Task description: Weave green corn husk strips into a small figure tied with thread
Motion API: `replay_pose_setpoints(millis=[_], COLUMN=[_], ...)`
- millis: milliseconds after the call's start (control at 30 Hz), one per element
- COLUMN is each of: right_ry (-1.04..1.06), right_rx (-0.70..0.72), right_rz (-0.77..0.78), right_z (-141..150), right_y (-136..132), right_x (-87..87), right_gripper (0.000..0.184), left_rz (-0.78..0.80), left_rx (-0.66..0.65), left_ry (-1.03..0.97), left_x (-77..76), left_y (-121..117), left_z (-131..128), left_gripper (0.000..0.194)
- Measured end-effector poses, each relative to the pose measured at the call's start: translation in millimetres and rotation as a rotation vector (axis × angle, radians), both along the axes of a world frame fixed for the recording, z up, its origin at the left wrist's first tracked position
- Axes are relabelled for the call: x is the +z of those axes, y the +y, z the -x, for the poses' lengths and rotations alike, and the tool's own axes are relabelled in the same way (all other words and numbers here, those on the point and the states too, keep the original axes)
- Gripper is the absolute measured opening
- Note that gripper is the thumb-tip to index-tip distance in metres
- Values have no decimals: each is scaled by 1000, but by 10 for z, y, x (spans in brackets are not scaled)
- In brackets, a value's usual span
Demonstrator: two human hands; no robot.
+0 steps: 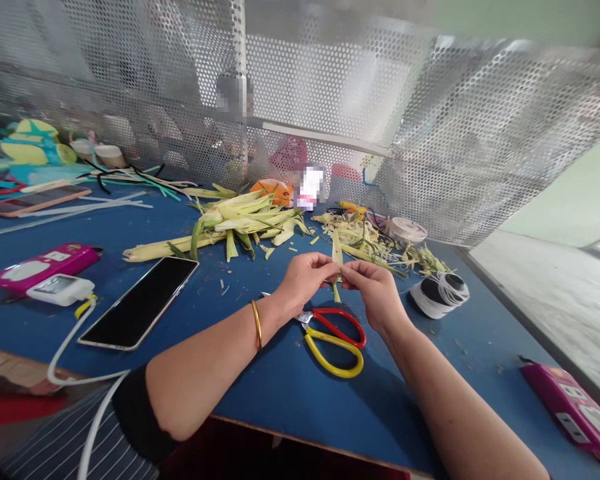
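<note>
My left hand (307, 280) and my right hand (373, 288) meet above the middle of the blue table, fingertips pinched together on a strip of corn husk (337, 248). Part of the strip stands up above the fingers, and a narrow end hangs below them. Just under my hands lie scissors (337, 363) with one yellow and one red handle loop; my left wrist hides part of the blades. Beyond my hands, to the left, is a pile of green corn husks (250, 217). Shredded husk pieces (353, 233) lie behind my right hand.
A spool of white thread (439, 295) stands to the right. A black-screened phone (143, 303), a white plug (60, 289) with its cable and a magenta power strip (45, 268) lie left; another power strip (573, 407) sits right. Perforated metal panels (325, 80) close off the back.
</note>
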State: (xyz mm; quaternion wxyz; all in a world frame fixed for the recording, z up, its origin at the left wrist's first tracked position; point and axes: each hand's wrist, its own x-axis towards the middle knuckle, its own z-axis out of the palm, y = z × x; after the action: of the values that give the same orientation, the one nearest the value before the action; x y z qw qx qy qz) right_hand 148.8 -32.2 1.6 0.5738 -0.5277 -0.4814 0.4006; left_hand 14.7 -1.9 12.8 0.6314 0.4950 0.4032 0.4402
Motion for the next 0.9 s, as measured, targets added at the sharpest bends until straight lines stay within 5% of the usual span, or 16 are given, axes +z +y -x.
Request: replay_pose_setpoints(millis=[100, 300, 400, 700, 900], right_ry=[-126, -729, -853, -1100, -904], right_rx=[-37, -79, -56, -120, -119], right_rz=[-93, -573, -681, -760, -591], right_z=[-35, -111, -127, -159, -92], right_y=[2, -34, -45, -27, -40], right_x=[-15, 23, 17, -38, -2], right_gripper=[23, 3, 12, 14, 14], left_rz=[-1, 166, 280, 394, 260], left_rx=[34, 25, -17, -94, 20], left_ry=[-31, -84, -145, -244, -227], left_x=[30, 36, 37, -19, -13], left_y=[6, 33, 26, 34, -3], left_z=[8, 50, 71, 54, 13], left_gripper=[10, 6, 7, 8, 8])
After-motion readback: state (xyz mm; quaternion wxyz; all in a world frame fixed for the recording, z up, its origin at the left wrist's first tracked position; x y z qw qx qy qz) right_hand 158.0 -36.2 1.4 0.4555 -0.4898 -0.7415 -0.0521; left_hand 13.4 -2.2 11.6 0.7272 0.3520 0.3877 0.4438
